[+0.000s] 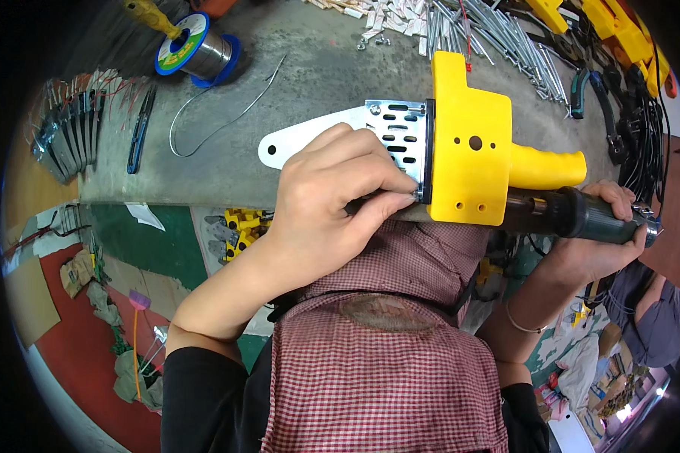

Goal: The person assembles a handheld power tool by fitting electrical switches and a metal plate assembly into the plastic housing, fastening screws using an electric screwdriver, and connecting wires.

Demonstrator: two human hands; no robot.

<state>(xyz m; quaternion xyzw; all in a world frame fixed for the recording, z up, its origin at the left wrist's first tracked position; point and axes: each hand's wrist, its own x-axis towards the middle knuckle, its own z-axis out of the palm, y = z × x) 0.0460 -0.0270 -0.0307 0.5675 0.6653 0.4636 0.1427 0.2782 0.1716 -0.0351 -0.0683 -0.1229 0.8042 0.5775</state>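
Observation:
A plastic-pipe welder with a yellow housing lies at the bench's front edge, its yellow handle toward the right. On its left side are a perforated metal guard and a pale, tapered plate with a hole. My left hand is closed, thumb and finger pinching a small shiny metal fastener at the guard's lower corner. My right hand wraps a dark green electric screwdriver, held level below the handle. Its front end meets the housing's right side; the tip is hidden.
At the back left stands a solder spool with loose wire. Further left lie a dark blue utility knife and several black wired parts. Long screws, pliers, black cables and yellow housings crowd the back right.

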